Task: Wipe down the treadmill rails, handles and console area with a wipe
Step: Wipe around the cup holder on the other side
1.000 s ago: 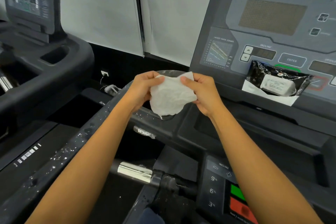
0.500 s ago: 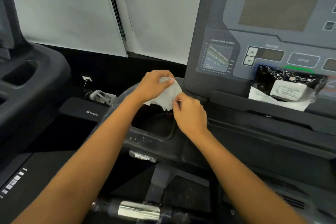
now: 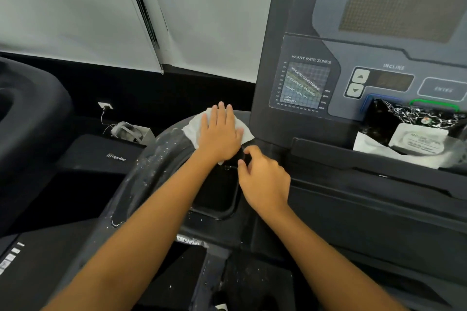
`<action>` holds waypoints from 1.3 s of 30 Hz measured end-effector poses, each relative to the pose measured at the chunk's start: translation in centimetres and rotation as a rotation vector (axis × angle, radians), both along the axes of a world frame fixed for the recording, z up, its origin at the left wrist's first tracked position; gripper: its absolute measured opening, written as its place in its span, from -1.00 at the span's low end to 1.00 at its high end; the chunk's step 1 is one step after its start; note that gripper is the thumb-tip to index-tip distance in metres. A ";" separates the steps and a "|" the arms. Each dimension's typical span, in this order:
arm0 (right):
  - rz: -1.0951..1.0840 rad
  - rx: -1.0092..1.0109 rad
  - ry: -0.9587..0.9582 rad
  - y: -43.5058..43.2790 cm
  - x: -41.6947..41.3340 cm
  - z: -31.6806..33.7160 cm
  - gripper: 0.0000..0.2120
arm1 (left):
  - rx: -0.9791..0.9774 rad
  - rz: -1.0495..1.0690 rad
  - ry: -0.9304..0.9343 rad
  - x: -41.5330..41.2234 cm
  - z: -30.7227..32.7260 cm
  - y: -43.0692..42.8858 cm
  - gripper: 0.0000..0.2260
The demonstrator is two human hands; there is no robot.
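Note:
My left hand lies flat, fingers together, pressing a white wipe onto the curved top of the treadmill's left rail, just left of the console. The wipe's edges show on both sides of the palm. My right hand hovers beside it over the black cup holder recess, fingers loosely curled and holding nothing. The rail is speckled with white droplets.
A black pack of wipes with a white label leans on the console ledge at right, one sheet sticking out. Another treadmill's black frame stands at left. A wall socket and a white item sit on the floor behind.
Both hands held the wipe in the air before. Now the left hand has spread it flat on the rail top, the right hand has let go, and my view has moved closer.

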State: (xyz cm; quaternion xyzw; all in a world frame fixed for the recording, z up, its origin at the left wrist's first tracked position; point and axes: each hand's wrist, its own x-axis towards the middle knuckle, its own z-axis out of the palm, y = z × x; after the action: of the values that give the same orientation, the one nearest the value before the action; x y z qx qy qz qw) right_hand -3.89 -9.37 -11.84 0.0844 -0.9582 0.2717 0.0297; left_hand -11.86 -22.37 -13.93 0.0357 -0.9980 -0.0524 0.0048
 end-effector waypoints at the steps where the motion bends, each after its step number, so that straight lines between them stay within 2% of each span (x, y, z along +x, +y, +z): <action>1: -0.002 -0.008 -0.003 0.0 0.0 0.0 -0.72 | -0.008 -0.053 -0.013 -0.5 0.2 0.2 -0.45; 5: -0.028 -0.067 -0.014 0.3 0.0 0.0 -0.73 | 0.008 -0.234 -0.067 -0.7 0.6 -1.7 -0.46; 10: -0.008 -0.043 -0.023 0.4 0.1 0.1 -0.76 | 0.024 -0.027 -0.105 1.7 0.8 -7.1 -0.45; 14: 0.044 0.017 0.029 -0.2 0.5 0.4 -0.74 | 0.027 0.072 -0.098 1.4 0.7 -4.4 -0.44; 19: 0.104 0.044 0.127 -1.9 0.1 0.0 -0.80 | 0.071 0.024 -0.069 0.8 0.2 -1.2 -0.46; 22: 0.148 0.174 0.075 -1.7 -0.1 -0.4 -0.59 | 0.035 -0.051 -0.078 0.9 0.6 -3.9 -0.46; 25: 0.201 0.238 0.023 -1.2 0.0 -0.7 -0.40 | 0.043 0.025 -0.117 1.1 1.0 -6.2 -0.43; 28: 0.233 0.276 -0.009 -1.2 0.2 -0.9 -0.29 | 0.017 0.078 -0.135 0.2 1.1 -4.6 -0.43; 31: 0.230 0.300 -0.015 -1.3 0.4 -1.2 -0.21 | 0.047 -0.037 -0.115 -1.3 1.2 -0.9 -0.46; 34: 0.235 0.317 -0.009 -1.2 0.3 -1.4 -0.18 | 0.063 -0.133 -0.069 -1.4 1.1 -0.7 -0.49; 39: 0.257 0.318 -0.025 -0.9 0.2 -1.3 -0.20 | 0.028 -0.025 -0.016 1.6 0.2 -6.2 -0.49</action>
State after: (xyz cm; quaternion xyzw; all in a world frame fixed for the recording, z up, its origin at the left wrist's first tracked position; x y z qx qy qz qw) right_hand -3.71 -10.27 -13.10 0.2060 -0.9707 0.1195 -0.0309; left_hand -10.22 -28.60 -13.69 0.0236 -0.9975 -0.0661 -0.0043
